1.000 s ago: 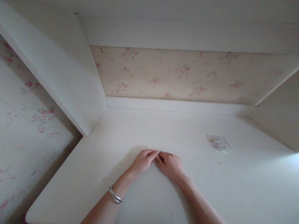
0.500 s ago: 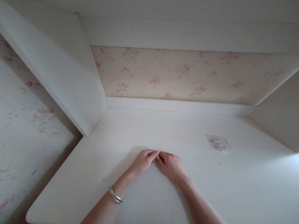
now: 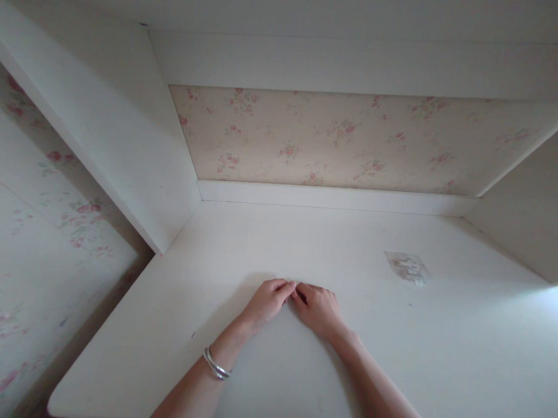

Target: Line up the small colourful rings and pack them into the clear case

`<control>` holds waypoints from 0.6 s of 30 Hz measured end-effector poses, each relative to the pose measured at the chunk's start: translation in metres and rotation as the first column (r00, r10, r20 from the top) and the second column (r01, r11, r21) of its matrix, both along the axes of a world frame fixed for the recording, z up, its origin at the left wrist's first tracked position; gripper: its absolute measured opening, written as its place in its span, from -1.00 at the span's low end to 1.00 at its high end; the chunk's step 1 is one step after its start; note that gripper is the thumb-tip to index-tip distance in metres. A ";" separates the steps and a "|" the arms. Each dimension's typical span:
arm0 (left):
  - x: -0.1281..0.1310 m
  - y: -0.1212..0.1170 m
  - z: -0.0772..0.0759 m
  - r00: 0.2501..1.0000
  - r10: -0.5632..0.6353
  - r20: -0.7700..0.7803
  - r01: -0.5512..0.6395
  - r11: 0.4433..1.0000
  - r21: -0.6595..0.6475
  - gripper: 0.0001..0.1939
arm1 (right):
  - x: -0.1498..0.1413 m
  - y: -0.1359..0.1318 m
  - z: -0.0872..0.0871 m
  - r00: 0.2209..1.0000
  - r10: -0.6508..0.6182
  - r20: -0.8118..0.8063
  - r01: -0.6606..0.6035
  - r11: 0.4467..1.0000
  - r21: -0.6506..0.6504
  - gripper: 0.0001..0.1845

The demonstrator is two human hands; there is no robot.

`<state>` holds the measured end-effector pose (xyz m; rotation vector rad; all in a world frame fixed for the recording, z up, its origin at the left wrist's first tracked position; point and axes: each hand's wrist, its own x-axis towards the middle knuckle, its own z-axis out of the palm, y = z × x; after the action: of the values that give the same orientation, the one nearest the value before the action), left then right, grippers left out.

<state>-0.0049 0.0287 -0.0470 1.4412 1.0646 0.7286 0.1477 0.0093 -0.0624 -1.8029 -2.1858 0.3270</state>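
My left hand and my right hand rest on the white desk, with their fingertips meeting in the middle. Both hands are closed, thumbs pressed against curled fingers. Whatever they may pinch between them is hidden or too small to name. A silver bangle circles my left wrist. To the right of my right hand, and apart from it, a small clear plastic packet lies flat with pale contents I cannot identify.
A white side panel stands at the left and another panel at the right. Overhead runs a white shelf. Floral wallpaper covers the back wall. The desk's left edge ends at a rounded corner.
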 end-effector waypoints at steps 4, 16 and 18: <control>0.000 0.000 0.003 1.000 -0.017 -0.007 0.017 1.000 -0.014 -0.59 | -0.001 0.001 0.000 1.000 0.004 -0.014 -0.004 1.000 -0.007 -0.61; 0.001 0.001 0.003 1.000 -0.020 -0.008 0.020 1.000 0.004 -0.60 | -0.001 0.000 0.001 1.000 0.008 -0.004 -0.008 1.000 -0.008 -0.62; 0.000 0.001 0.003 1.000 -0.020 -0.014 0.020 1.000 -0.002 -0.61 | -0.001 0.000 0.001 1.000 0.005 0.002 -0.005 1.000 -0.010 -0.62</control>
<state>-0.0046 0.0294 -0.0436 1.4552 1.0598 0.7044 0.1466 0.0094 -0.0610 -1.8036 -2.1946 0.3385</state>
